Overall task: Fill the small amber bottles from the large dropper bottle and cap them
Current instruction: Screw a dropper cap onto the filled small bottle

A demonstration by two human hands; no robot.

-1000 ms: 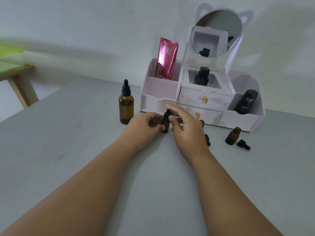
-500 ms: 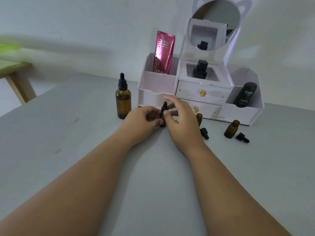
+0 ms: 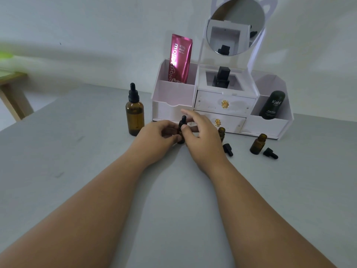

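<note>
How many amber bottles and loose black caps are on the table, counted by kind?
Large amber dropper bottle: 1
Small amber bottles: 3, one capped and held, two open
Loose black caps: 2
Total: 6

A large amber glass dropper bottle (image 3: 134, 113) with a black bulb top stands upright on the grey surface (image 3: 92, 171). Right of it stands the capped small amber bottle (image 3: 182, 123), gripped by the left hand (image 3: 156, 138), its cap pinched by the right hand (image 3: 202, 136). Further right stand the near open amber bottle (image 3: 221, 133) and the far open amber bottle (image 3: 258, 144), with the first black dropper cap (image 3: 228, 149) and the second black dropper cap (image 3: 271, 153) lying beside them.
</note>
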